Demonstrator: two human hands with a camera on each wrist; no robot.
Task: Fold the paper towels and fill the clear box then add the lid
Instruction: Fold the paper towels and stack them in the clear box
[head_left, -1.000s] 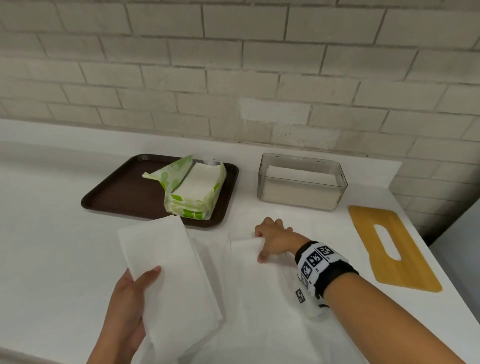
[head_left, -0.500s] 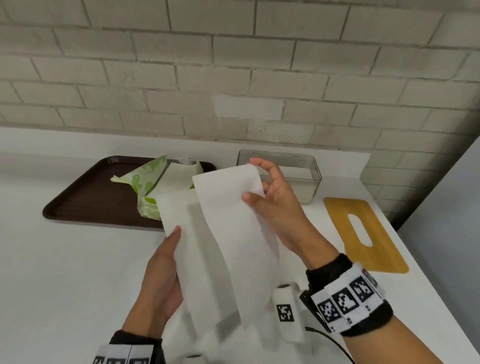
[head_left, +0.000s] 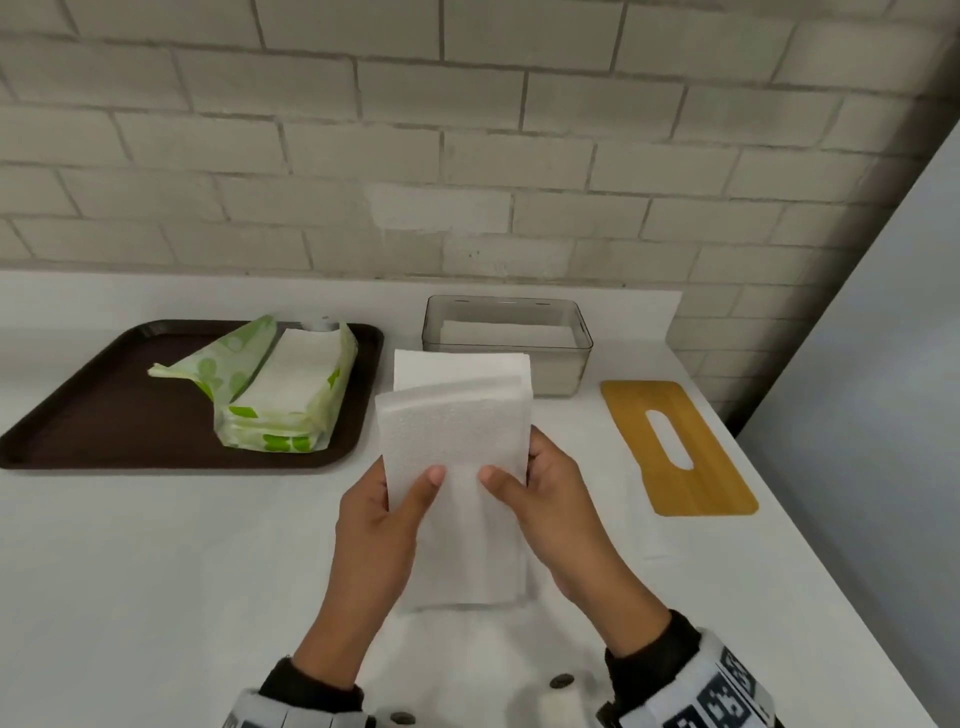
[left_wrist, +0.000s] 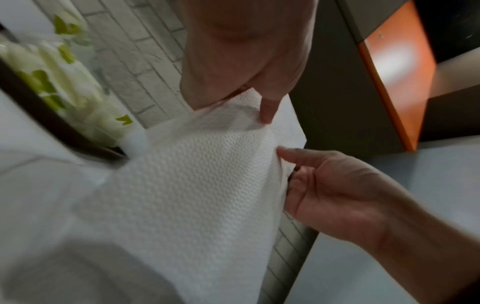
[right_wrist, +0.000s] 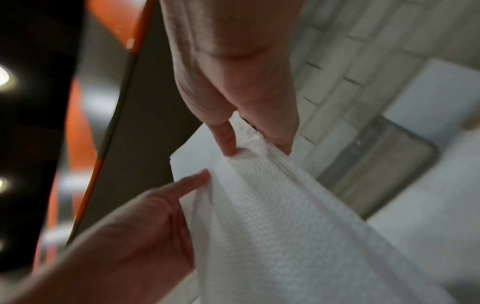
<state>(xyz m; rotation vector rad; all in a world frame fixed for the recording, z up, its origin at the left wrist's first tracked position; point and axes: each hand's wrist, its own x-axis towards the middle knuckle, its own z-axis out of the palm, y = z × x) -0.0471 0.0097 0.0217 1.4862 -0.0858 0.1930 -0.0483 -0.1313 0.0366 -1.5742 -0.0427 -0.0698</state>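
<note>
Both hands hold a folded white paper towel (head_left: 457, 431) upright above the table, in front of the clear box (head_left: 558, 371). My left hand (head_left: 395, 509) pinches its lower left part, thumb on the front. My right hand (head_left: 530, 493) pinches the lower right the same way. The fingers are hidden behind the paper in the head view. The left wrist view shows the towel (left_wrist: 194, 185) between both hands, and so does the right wrist view (right_wrist: 272, 216). Folded towels lie inside the box. The yellow slotted lid (head_left: 675, 447) lies flat to its right.
A brown tray (head_left: 104, 415) at the back left carries an open green pack of paper towels (head_left: 275, 395). Another white sheet (head_left: 467, 654) lies flat on the table under my hands. A brick wall runs behind, and the table edge is at the right.
My right hand lifted a towel off the table and brought it against the one in my left. Both hands now hold the towels together as one folded stack.
</note>
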